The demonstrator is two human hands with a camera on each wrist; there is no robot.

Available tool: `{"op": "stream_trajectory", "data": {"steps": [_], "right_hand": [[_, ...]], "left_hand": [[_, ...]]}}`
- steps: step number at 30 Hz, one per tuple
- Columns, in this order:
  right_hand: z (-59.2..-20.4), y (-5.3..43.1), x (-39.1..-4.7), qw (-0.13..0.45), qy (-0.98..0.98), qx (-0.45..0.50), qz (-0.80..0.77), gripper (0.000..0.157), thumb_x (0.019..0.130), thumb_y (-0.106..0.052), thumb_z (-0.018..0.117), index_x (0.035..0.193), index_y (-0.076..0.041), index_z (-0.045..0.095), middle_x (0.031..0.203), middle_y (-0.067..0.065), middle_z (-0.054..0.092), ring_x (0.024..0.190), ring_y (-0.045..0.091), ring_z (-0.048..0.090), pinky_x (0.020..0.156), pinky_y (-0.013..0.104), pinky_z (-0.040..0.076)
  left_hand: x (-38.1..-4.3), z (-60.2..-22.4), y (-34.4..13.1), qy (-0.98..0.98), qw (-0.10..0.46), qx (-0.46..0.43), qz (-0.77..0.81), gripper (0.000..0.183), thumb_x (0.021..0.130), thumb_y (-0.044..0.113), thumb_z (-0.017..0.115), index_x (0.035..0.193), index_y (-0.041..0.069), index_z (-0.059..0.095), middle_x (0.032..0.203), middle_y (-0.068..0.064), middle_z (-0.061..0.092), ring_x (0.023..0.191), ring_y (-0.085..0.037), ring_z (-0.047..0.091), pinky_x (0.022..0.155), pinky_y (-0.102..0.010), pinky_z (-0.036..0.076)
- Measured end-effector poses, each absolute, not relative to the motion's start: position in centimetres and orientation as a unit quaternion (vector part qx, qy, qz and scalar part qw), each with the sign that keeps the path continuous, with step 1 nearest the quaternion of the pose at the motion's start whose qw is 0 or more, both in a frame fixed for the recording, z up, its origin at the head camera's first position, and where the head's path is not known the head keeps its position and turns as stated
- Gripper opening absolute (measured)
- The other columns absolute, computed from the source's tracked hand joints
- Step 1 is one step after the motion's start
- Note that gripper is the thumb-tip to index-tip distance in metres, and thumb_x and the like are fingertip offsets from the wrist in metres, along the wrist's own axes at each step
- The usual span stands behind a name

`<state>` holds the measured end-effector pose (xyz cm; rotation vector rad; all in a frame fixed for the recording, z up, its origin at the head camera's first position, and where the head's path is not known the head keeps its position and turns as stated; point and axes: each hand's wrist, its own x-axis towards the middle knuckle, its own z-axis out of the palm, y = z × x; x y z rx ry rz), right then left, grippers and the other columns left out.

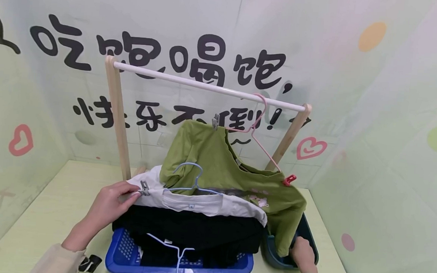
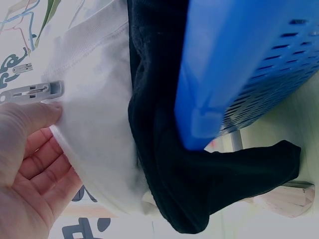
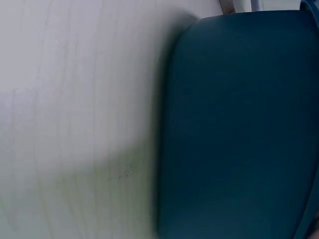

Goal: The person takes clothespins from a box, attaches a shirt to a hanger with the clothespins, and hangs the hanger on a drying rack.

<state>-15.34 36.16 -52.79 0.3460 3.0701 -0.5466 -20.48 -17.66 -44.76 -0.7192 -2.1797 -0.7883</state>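
Note:
My left hand (image 1: pixel 111 204) pinches the shoulder edge of a white shirt (image 1: pixel 236 206) between thumb and fingers, beside a grey clothespin (image 1: pixel 144 188) fixed there. In the left wrist view, the thumb lies on the front of the white cloth (image 2: pixel 99 104), just under the clothespin (image 2: pixel 37 91). A light blue hanger (image 1: pixel 198 181) stands at the shirt's neckline. My right hand (image 1: pixel 303 252) reaches into a dark teal bin (image 1: pixel 313 234), its fingers hidden. Only the bin's outer side (image 3: pixel 239 124) fills the right wrist view. The green shirt's sleeve (image 1: pixel 286 226) drapes over the bin.
A green shirt (image 1: pixel 202 152) hangs from a pink hanger (image 1: pixel 259 118) on the white rod (image 1: pixel 192 82) of a wooden rack, with a red clothespin (image 1: pixel 289 180). Black clothing (image 1: pixel 197 228) covers a blue basket (image 1: pixel 178 272). Another pale blue hanger (image 1: pixel 178 252) lies in front.

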Motion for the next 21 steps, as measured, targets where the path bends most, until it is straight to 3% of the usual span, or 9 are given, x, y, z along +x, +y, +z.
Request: {"op": "stream_trajectory", "data": {"steps": [3, 6, 8, 12, 21], "right_hand": [[-52.7, 36.4, -15.4, 0.001, 0.974, 0.122, -0.191, 0.027, 0.069, -0.001, 0.058, 0.058, -0.01, 0.035, 0.057, 0.002, 0.04, 0.051, 0.019, 0.039, 0.046, 0.035, 0.036], [-52.2, 36.5, -15.4, -0.025, 0.969, 0.127, -0.21, 0.017, 0.07, -0.003, 0.062, 0.061, -0.001, 0.047, 0.058, 0.003, 0.045, 0.053, 0.019, 0.044, 0.048, 0.035, 0.039], [-51.6, 36.5, -15.3, -0.045, 0.965, 0.126, -0.226, 0.013, 0.07, -0.003, 0.064, 0.073, 0.008, 0.057, 0.062, 0.006, 0.051, 0.058, 0.022, 0.05, 0.052, 0.038, 0.043], [-50.0, 36.3, -14.9, -0.087, 0.953, 0.128, -0.259, 0.031, 0.073, -0.001, 0.066, 0.099, 0.016, 0.061, 0.074, 0.013, 0.061, 0.069, 0.027, 0.056, 0.06, 0.04, 0.047], [-46.2, 35.6, -13.4, -0.171, 0.921, 0.136, -0.323, 0.031, 0.075, 0.004, 0.07, 0.103, 0.013, 0.063, 0.079, 0.018, 0.066, 0.066, 0.012, 0.059, 0.06, 0.019, 0.048]], "left_hand": [[-20.5, -44.8, -17.6, -0.841, 0.349, -0.28, -0.305, 0.023, 0.058, -0.007, 0.08, 0.076, 0.001, 0.068, 0.073, -0.003, 0.065, 0.061, -0.013, 0.06, 0.058, -0.019, 0.048], [-20.5, -44.8, -17.6, -0.841, 0.346, -0.281, -0.307, 0.023, 0.058, -0.007, 0.08, 0.076, 0.001, 0.068, 0.073, -0.003, 0.065, 0.062, -0.013, 0.06, 0.058, -0.018, 0.048], [-20.6, -44.9, -17.6, -0.842, 0.345, -0.281, -0.307, 0.023, 0.058, -0.007, 0.08, 0.076, 0.001, 0.068, 0.073, -0.003, 0.065, 0.062, -0.013, 0.06, 0.058, -0.018, 0.048], [-20.6, -44.9, -17.6, -0.841, 0.347, -0.28, -0.305, 0.023, 0.058, -0.007, 0.08, 0.076, 0.001, 0.068, 0.073, -0.004, 0.065, 0.062, -0.013, 0.06, 0.058, -0.019, 0.048], [-20.4, -44.7, -17.7, -0.845, 0.346, -0.274, -0.304, 0.022, 0.059, -0.007, 0.08, 0.077, 0.001, 0.069, 0.073, -0.004, 0.065, 0.062, -0.014, 0.061, 0.058, -0.018, 0.048]]}}
